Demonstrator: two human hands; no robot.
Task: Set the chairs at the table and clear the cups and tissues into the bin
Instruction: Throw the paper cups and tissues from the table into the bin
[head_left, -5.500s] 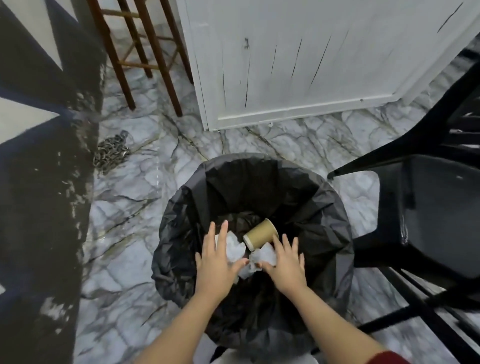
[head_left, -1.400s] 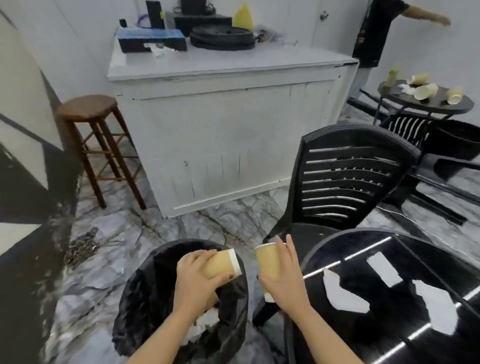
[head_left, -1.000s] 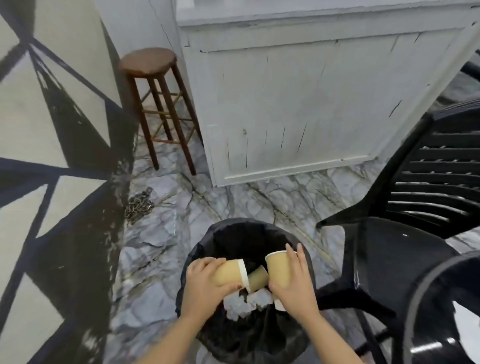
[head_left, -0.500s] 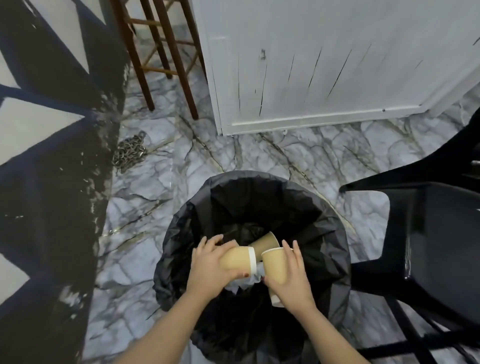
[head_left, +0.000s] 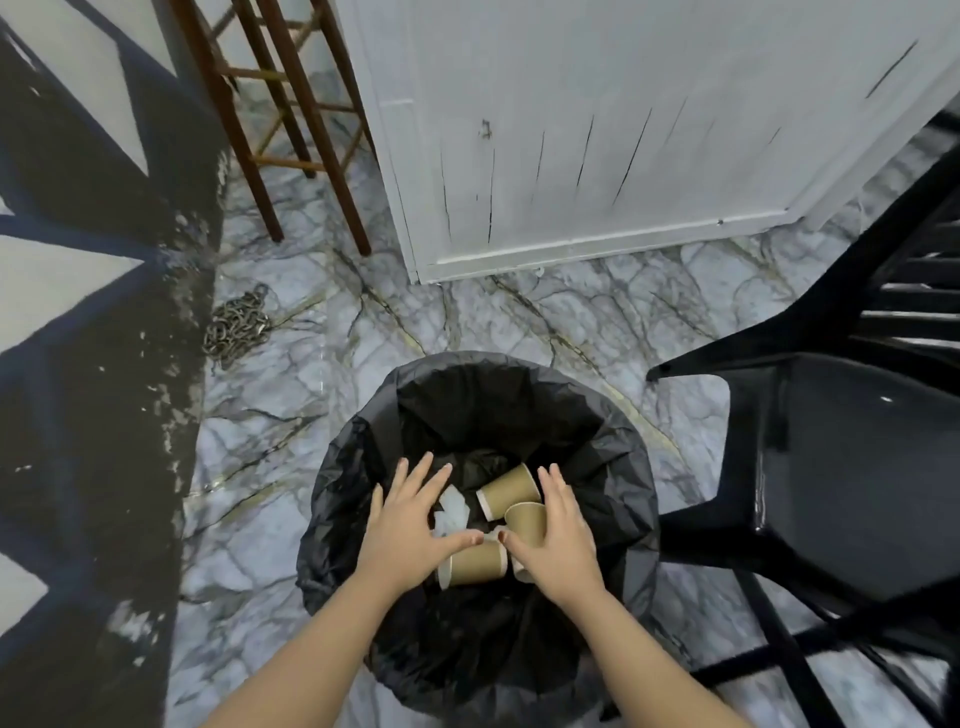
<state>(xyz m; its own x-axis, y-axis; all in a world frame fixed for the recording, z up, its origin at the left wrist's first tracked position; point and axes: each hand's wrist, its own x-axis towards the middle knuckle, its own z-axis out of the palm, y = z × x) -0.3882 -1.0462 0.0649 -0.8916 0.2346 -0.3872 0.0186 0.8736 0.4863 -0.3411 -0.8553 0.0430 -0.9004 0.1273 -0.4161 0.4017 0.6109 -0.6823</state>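
Note:
A round bin lined with a black bag (head_left: 353, 499) stands on the marble floor below me. Inside it lie three tan paper cups: one at the back (head_left: 508, 491), one in the middle (head_left: 525, 522), one at the front (head_left: 475, 564). Crumpled white tissues (head_left: 453, 512) lie beside them. My left hand (head_left: 415, 525) hovers over the bin with fingers spread and holds nothing. My right hand (head_left: 558, 535) is spread above the cups, also holding nothing. A black plastic chair (head_left: 852, 467) stands right of the bin.
A white wooden counter (head_left: 597, 130) rises behind the bin. The legs of a brown wooden stool (head_left: 270, 104) stand at the upper left. A heap of metal chain (head_left: 236, 327) lies on the floor by the dark-painted wall.
Half a second ago each hand held a paper cup over the bin. Both hands have let go, the two cups now lie in the bin, and the fingers are spread.

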